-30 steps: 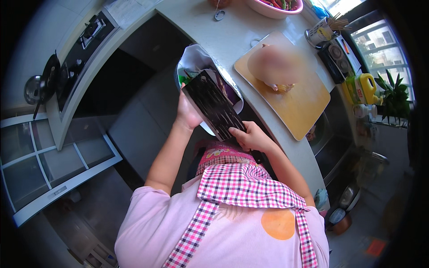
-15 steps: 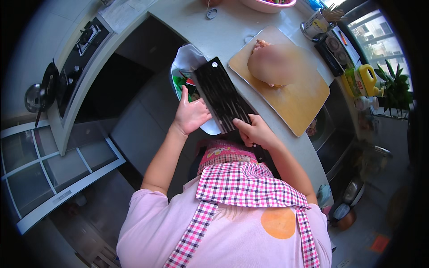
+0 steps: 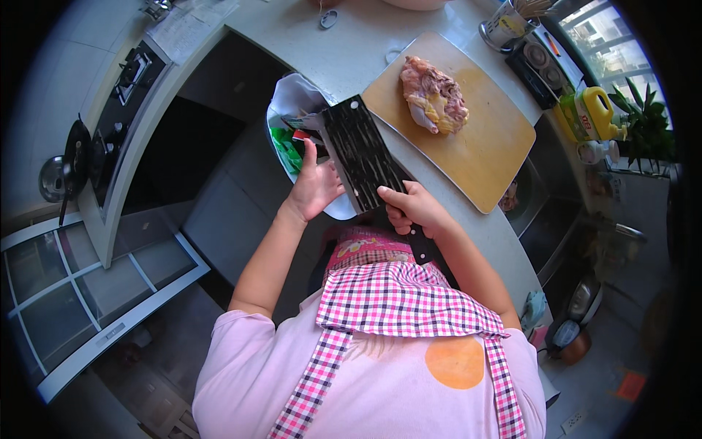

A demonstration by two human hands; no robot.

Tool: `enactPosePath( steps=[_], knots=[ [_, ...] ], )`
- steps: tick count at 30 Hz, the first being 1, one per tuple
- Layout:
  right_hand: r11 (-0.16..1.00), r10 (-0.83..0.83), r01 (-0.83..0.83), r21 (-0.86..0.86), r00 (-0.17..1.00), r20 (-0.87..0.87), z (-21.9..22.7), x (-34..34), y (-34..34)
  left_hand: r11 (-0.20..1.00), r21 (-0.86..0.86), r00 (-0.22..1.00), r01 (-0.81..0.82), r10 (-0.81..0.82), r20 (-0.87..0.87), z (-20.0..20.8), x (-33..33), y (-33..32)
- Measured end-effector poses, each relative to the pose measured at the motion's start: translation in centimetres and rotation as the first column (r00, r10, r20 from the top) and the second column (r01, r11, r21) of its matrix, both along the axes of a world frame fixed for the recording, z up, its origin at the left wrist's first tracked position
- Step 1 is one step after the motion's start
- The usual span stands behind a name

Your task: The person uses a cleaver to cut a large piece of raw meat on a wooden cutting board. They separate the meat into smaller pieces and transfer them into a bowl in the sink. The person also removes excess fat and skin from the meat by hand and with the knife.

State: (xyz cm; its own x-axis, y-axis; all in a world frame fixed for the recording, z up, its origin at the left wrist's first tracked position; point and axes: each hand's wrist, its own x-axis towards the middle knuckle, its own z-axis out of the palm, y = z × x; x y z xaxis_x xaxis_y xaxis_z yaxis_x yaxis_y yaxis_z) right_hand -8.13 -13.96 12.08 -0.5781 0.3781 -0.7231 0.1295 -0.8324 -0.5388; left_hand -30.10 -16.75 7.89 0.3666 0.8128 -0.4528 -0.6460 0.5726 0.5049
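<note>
My right hand [image 3: 417, 208] is closed around the black handle of a cleaver [image 3: 365, 154]. Its broad dark, streaked blade points up and away to the left, in front of my body. Beside the blade's left edge is my left hand [image 3: 316, 189], open, palm up with the thumb stretched out; its fingertips are partly hidden by the blade. Below both sits a lined bin [image 3: 292, 89] with green and red wrappers in it. To the right, a piece of raw poultry [image 3: 435, 102] lies on a wooden cutting board [image 3: 486, 172], apart from both hands.
The pale counter [image 3: 292, 29] curves around the bin and board. At the right stand a yellow jug [image 3: 589, 113], a black speaker-like box [image 3: 541, 73], a utensil holder [image 3: 504, 29] and a plant [image 3: 643, 121]. A sink [image 3: 552, 197] lies beyond the board; a stove [image 3: 128, 99] is at left.
The view has shifted slightly, and the pink basin at the top has mostly left it. The poultry, blurred before, shows clearly. Both hands and the cleaver hold nearly the same pose.
</note>
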Motion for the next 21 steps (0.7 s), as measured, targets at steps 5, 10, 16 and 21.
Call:
enactPosePath(
  steps=[5, 10, 16, 21],
  knots=[
    [0.939, -0.115, 0.030, -0.343, 0.966, -0.233, -0.5, 0.1, -0.4, 0.996, 0.086, 0.958, -0.015, 0.039, -0.283, -0.2, 0.9, 0.4],
    [0.914, -0.184, 0.089, -0.396, 0.960, -0.210, 0.6, 0.4, -0.4, 0.992, 0.108, 0.896, 0.065, -0.010, -0.445, -2.7, -0.4, 0.1],
    [0.921, -0.196, 0.088, -0.379, 0.946, -0.257, 1.1, 1.7, -0.1, 0.996, 0.077, 0.874, 0.050, -0.006, -0.486, -3.2, -0.9, -0.3],
    [0.977, -0.129, 0.102, -0.188, 0.982, -0.136, 3.3, 1.1, 0.2, 0.913, 0.395, 0.680, -0.100, 0.352, -0.643, -6.7, -1.1, -1.9]
  ],
)
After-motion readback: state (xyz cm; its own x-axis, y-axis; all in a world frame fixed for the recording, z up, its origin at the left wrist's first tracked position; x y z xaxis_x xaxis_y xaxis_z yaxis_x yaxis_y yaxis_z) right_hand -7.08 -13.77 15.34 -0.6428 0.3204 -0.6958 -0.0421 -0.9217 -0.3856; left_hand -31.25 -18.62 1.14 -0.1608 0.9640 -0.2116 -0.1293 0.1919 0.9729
